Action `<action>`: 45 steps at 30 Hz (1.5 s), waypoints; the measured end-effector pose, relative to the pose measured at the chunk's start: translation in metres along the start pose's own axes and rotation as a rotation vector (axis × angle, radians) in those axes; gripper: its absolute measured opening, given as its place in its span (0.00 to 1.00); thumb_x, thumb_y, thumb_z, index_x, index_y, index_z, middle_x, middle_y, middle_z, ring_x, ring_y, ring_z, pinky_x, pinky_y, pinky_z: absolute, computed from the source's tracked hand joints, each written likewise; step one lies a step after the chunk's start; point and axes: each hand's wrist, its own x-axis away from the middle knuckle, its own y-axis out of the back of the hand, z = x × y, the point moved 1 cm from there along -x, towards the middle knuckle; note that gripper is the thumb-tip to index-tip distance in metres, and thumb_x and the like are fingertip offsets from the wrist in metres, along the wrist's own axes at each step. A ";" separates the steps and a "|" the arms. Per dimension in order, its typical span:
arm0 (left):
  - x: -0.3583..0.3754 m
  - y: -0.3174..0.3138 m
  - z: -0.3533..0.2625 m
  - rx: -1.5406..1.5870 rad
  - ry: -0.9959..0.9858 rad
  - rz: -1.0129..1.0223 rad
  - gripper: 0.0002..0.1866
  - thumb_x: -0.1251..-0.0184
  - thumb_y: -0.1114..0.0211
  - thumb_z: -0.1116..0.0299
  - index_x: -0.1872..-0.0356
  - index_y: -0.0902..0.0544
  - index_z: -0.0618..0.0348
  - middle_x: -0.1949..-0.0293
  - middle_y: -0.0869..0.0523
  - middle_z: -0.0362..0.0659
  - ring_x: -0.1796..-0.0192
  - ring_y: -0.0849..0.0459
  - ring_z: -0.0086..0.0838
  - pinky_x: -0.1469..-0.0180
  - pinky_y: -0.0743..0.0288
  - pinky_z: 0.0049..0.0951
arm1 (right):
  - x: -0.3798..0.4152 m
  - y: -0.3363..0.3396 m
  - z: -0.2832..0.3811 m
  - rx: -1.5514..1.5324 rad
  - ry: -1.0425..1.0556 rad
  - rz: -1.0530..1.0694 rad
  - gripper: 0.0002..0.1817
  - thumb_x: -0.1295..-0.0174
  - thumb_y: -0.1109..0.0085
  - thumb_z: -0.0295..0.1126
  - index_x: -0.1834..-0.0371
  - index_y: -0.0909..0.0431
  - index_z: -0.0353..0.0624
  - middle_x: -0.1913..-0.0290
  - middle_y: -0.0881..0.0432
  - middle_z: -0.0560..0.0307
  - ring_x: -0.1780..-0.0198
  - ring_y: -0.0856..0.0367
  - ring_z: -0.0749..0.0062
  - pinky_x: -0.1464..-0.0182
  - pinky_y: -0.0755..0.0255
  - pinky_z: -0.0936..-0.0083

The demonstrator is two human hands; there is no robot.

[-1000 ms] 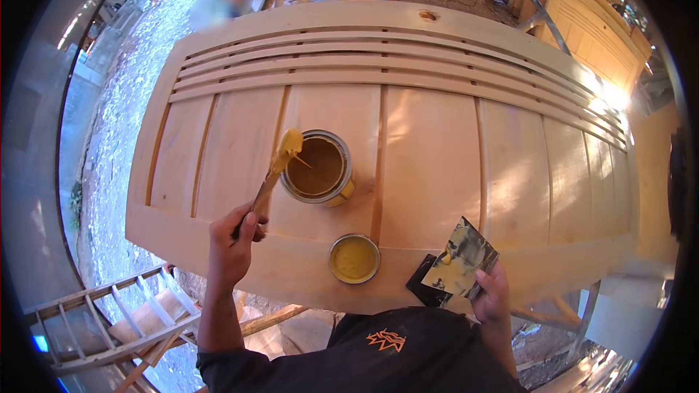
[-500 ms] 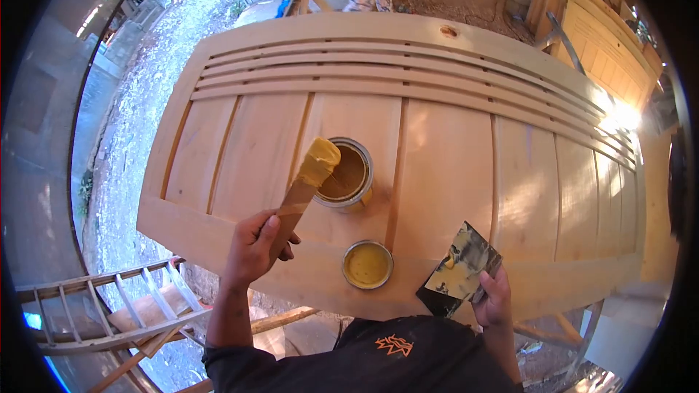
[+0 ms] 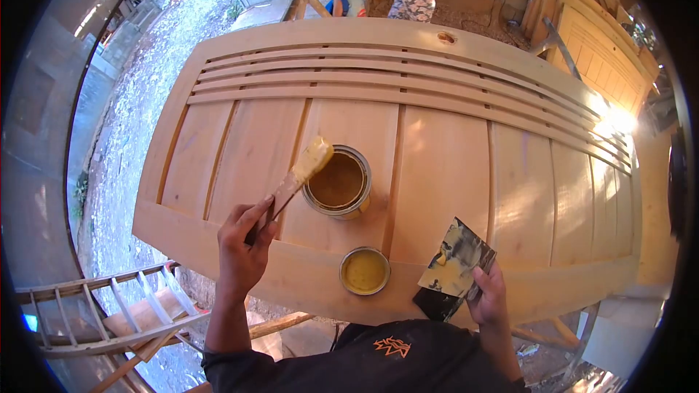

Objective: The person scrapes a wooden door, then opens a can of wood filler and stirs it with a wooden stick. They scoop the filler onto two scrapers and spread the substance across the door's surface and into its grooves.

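Stick (image 3: 290, 185), flat, its upper end coated with yellow paste: located at the left rim of the can as seen from above; contact with the rim could not be told. Left hand (image 3: 244, 255): closed around the stick's dark lower end. Right hand (image 3: 489, 297): gripping a flat plate (image 3: 455, 258), smeared with paste and dark stains; a black piece (image 3: 437, 304) showed beneath its near edge. Can (image 3: 357, 209), round, open, brown inside: stood upright on a wooden panel (image 3: 444, 182) with grooved boards and raised slats. Lid (image 3: 365, 272), round, yellow-faced: lay on the panel, nearer the wearer than the can. Ladder (image 3: 116, 314): beyond the panel's left near corner.
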 end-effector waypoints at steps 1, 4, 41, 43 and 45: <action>0.002 0.000 0.004 0.022 -0.009 0.012 0.15 0.34 0.39 0.73 0.48 0.20 0.66 0.68 0.18 0.46 0.70 0.21 0.28 0.65 0.26 0.24 | 0.000 -0.001 0.000 -0.004 0.007 0.010 0.24 0.34 0.52 0.27 0.36 0.40 0.30 0.41 0.26 0.45 0.41 0.24 0.61 0.38 0.31 0.65; 0.013 -0.008 0.010 0.503 0.388 0.191 0.17 0.28 0.45 0.68 0.44 0.24 0.67 0.67 0.17 0.46 0.71 0.20 0.27 0.66 0.25 0.24 | -0.003 -0.014 0.007 -0.067 -0.022 0.022 0.23 0.32 0.54 0.28 0.35 0.41 0.31 0.41 0.26 0.45 0.41 0.24 0.60 0.39 0.30 0.65; 0.028 -0.001 -0.034 -0.150 -0.399 0.177 0.33 0.58 0.29 0.85 0.47 0.17 0.44 0.61 0.24 0.45 0.63 0.23 0.37 0.65 0.25 0.32 | -0.056 -0.102 -0.005 -0.337 -0.274 0.360 0.19 0.27 0.59 0.34 0.40 0.36 0.31 0.47 0.23 0.46 0.47 0.20 0.64 0.43 0.24 0.68; 0.028 0.004 -0.034 -0.171 -0.413 0.194 0.33 0.58 0.28 0.85 0.47 0.17 0.43 0.61 0.24 0.44 0.63 0.23 0.37 0.65 0.25 0.32 | -0.055 -0.101 -0.005 -0.331 -0.272 0.363 0.19 0.27 0.60 0.34 0.40 0.37 0.31 0.47 0.23 0.46 0.47 0.20 0.64 0.43 0.24 0.68; 0.028 0.008 -0.031 -0.185 -0.427 0.205 0.33 0.58 0.28 0.85 0.46 0.18 0.43 0.61 0.24 0.44 0.63 0.23 0.37 0.64 0.25 0.32 | -0.055 -0.100 -0.005 -0.328 -0.272 0.373 0.19 0.27 0.60 0.34 0.40 0.37 0.31 0.47 0.23 0.46 0.47 0.19 0.64 0.43 0.24 0.67</action>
